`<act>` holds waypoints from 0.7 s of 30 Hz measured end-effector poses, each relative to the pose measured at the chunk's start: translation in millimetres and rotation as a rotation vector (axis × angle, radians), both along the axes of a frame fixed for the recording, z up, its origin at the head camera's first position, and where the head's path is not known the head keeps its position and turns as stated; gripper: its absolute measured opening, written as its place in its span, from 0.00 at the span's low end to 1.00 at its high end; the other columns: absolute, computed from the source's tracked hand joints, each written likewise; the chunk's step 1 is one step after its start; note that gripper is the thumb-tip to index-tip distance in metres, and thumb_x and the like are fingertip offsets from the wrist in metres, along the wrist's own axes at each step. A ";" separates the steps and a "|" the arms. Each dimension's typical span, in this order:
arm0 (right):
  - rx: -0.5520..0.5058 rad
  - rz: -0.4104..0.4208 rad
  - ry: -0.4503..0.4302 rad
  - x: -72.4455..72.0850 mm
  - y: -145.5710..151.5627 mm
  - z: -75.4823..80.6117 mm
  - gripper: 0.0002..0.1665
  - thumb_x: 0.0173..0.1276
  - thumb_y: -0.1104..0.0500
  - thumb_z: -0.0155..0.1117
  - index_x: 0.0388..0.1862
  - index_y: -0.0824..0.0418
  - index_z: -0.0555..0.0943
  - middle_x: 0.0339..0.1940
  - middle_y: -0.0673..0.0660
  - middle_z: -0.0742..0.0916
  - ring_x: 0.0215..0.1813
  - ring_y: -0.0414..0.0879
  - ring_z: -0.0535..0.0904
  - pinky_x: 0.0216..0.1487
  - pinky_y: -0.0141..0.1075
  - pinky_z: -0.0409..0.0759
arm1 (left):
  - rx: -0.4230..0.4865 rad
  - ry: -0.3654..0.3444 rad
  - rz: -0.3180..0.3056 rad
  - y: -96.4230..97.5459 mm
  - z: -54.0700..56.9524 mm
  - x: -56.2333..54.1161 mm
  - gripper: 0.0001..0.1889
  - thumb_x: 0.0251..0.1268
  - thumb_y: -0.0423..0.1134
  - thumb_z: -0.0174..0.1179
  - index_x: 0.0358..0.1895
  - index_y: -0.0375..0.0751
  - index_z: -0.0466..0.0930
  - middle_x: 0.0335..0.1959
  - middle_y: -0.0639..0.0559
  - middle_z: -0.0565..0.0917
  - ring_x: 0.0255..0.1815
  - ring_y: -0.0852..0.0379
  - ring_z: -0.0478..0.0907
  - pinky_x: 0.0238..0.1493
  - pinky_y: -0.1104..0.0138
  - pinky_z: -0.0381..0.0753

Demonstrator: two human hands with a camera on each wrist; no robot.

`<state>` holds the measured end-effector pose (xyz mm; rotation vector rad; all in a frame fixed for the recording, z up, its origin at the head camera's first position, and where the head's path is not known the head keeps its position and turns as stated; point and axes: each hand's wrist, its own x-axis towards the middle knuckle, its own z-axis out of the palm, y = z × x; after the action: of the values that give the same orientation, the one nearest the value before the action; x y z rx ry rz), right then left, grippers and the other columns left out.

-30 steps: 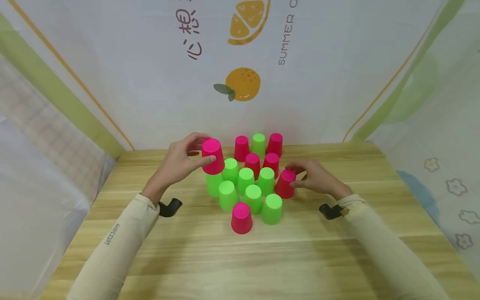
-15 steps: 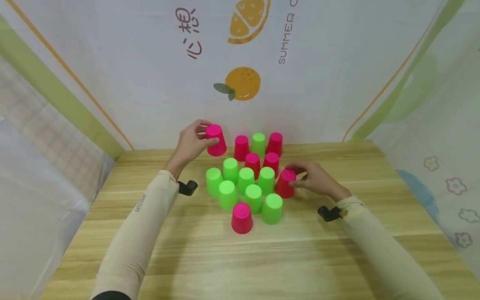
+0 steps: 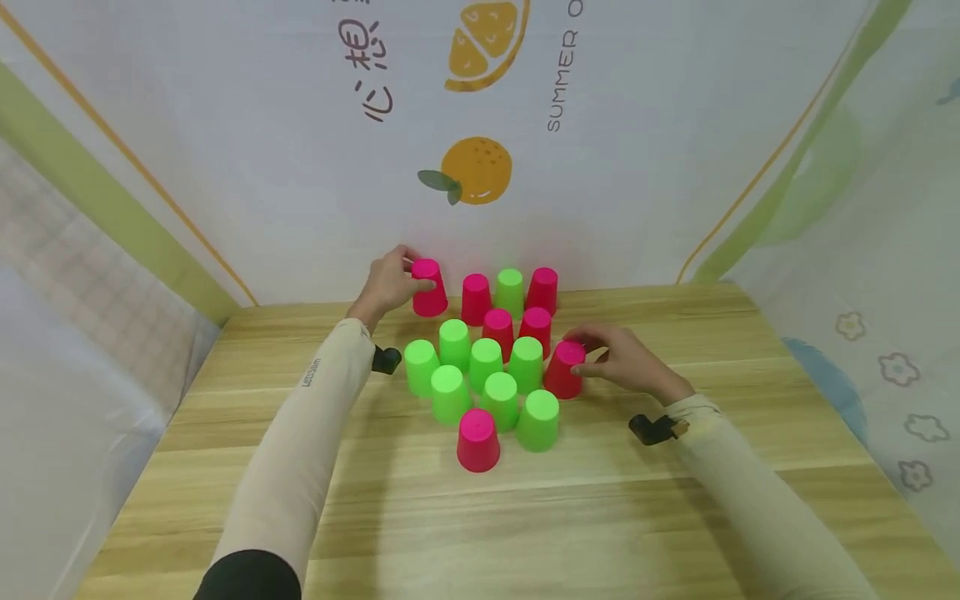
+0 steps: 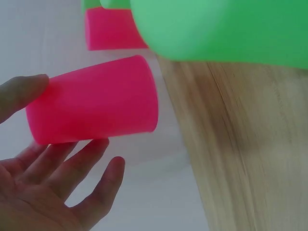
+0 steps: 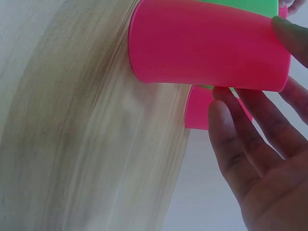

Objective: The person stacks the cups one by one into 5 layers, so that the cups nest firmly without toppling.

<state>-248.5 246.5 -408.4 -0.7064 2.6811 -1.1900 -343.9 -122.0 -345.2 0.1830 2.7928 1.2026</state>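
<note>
At the back left, my left hand (image 3: 392, 282) pinches an upside-down pink cup (image 3: 428, 293) between thumb and fingers, left of the back row. The left wrist view shows this pink cup (image 4: 96, 103) with the thumb on one side and fingertips on the other, its rim close to the table's back edge. On the right, my right hand (image 3: 626, 360) grips another upturned pink cup (image 3: 562, 377), which stands at the right end of a row of green cups. In the right wrist view that pink cup (image 5: 207, 45) has the thumb and fingers near its base.
Two pink cups and a green cup (image 3: 509, 292) line the back edge. Two more pink cups (image 3: 498, 329) stand before them, then several green cups (image 3: 450, 396) in a cluster. A lone pink cup (image 3: 478, 440) is in front on the wooden table (image 3: 465, 533). A printed cloth (image 3: 615, 192) hangs behind.
My left hand has carried its pink cup away from above the left green cup, back toward the rear edge, then slightly lower. My right hand stays at its cup. The head view has shifted slightly.
</note>
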 end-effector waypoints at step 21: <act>0.012 -0.014 -0.006 -0.7 0.5 -1.0 0.29 0.61 0.63 0.75 0.61 0.65 0.78 0.53 0.62 0.87 0.53 0.55 0.84 0.48 0.42 0.89 | -0.159 -0.225 -0.024 13.7 -3.5 -19.6 0.24 0.66 0.36 0.64 0.60 0.35 0.66 0.56 0.38 0.76 0.53 0.43 0.79 0.56 0.53 0.87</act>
<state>-249.2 247.0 -409.3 -0.6821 2.6904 -1.1759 -363.5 -108.2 -348.7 0.0633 2.6639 0.9272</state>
